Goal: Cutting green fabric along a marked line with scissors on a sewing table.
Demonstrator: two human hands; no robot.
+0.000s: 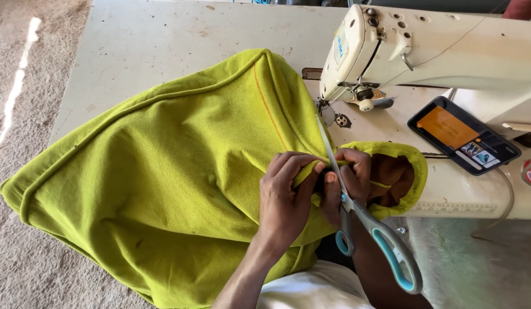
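Note:
A large lime-green cloth point(162, 171) with an orange stitched line lies spread over the sewing table and hangs off its front edge. My left hand point(285, 197) pinches a fold of the cloth near its curled edge. My right hand point(348, 183) grips the same fold from the other side and holds a pair of scissors point(362, 223) with grey and blue handles. The blades point up toward the sewing machine and the handles hang down toward me. A curled hem at the right shows a brown inner side point(394, 174).
A cream sewing machine point(425, 51) stands at the back right of the worn white table point(162, 40). A phone point(462, 135) with a lit screen lies beside it. A ruler strip point(454, 207) runs along the table's front edge. Sandy floor lies to the left.

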